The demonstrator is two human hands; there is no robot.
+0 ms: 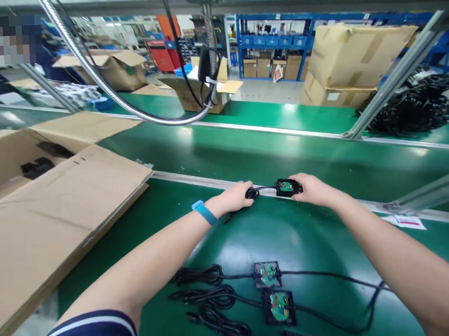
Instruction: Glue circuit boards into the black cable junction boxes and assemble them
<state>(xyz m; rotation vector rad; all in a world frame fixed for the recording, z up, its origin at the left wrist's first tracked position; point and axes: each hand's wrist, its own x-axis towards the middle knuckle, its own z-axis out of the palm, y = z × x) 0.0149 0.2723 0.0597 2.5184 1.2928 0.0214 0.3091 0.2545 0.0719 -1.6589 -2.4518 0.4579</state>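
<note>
A green workbench (307,239) spans the frame; the left edge cuts off a cardboard box (71,196), the bottom edge the lowest of three open units (279,306). Near centre, my right hand (313,188) is clamped on a black case (285,187), my left hand (236,196) around a partly hidden cable coil (252,192).

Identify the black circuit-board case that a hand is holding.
It is the farthest case, gripped at its right end by the right hand; the other three cases lie on the green surface, untouched.
</note>
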